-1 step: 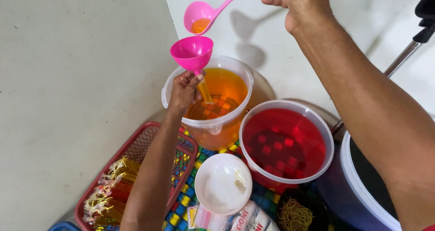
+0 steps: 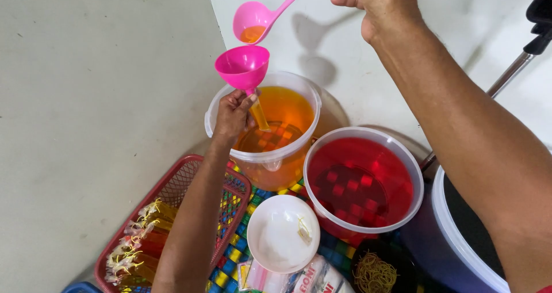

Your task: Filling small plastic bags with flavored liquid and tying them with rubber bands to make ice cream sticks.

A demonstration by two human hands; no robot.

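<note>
Holding a pink ladle (image 2: 253, 21) high over a pink funnel (image 2: 242, 67), the right hand (image 2: 376, 2) is closed in a fist around the long handle, and a little orange liquid sits in the tilted bowl. The left hand (image 2: 233, 116) is closed too — fingers pinched around the funnel's neck and what looks like a thin clear bag of orange liquid (image 2: 260, 116) hanging from the spout, all of it above the orange tub (image 2: 263, 129).

The gap between ladle lip and funnel is the weak spot, as I see it: tip too fast or a touch off centre and the stream could run down the funnel's outside, onto the left fingers. Most drips would fall back into the tub, which helps. A worse slip would be the bag sliding off the spout as it fills — the pinch is all that seems to hold it. Overfilling the funnel faster than the narrow neck drains could slop it over the rim.

Just beside stand the red tub (image 2: 363, 181), a white bowl (image 2: 283, 234) and a red basket (image 2: 172, 224) of tied packets — near enough that a wild splash might spot them.
</note>
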